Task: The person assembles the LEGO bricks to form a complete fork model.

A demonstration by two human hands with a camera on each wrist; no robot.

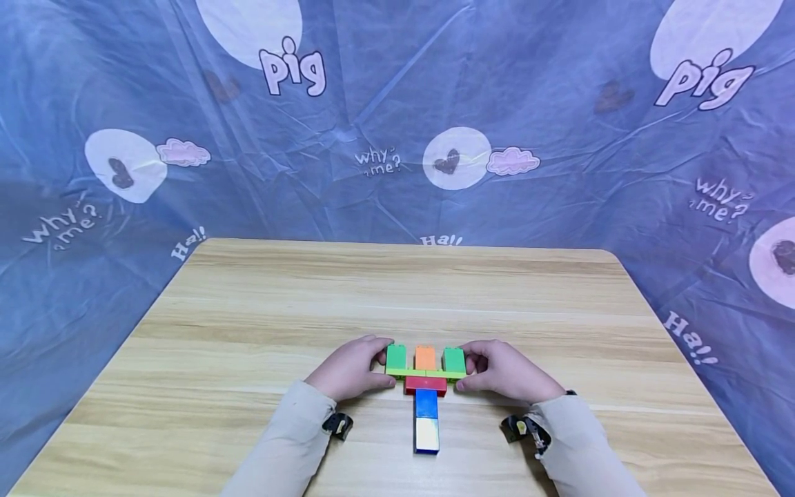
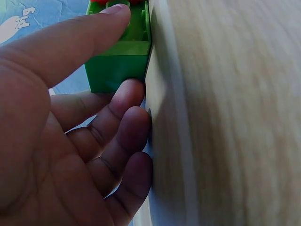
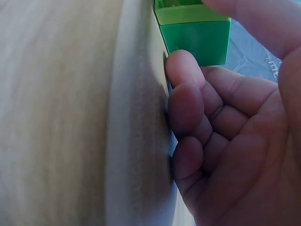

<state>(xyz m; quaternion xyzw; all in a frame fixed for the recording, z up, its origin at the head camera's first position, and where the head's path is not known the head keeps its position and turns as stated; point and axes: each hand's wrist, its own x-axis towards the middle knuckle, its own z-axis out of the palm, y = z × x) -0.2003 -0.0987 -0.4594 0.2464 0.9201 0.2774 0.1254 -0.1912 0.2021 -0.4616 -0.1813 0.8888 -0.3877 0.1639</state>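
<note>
A flat figure of toy building bricks lies on the table between both hands. Its top has a left green brick [image 1: 396, 357], an orange brick [image 1: 425, 357] and a right green brick [image 1: 454, 359], all along a lime-green strip [image 1: 410, 373]. Below come a red brick [image 1: 425, 386], a blue brick [image 1: 426, 404] and a brick with a shiny pale face [image 1: 426, 433] and dark blue lower edge. My left hand [image 1: 354, 369] grips the figure's left end, thumb over the lime strip, index finger at the green brick's far end. At the opposite end my right hand [image 1: 506, 373] grips likewise.
The wood-grain table [image 1: 267, 304] reaches well beyond the bricks on all sides. A blue printed cloth [image 1: 348, 193] hangs behind and beside it. Dark wrist-worn devices sit at the left cuff [image 1: 338, 425] and the right cuff [image 1: 524, 429].
</note>
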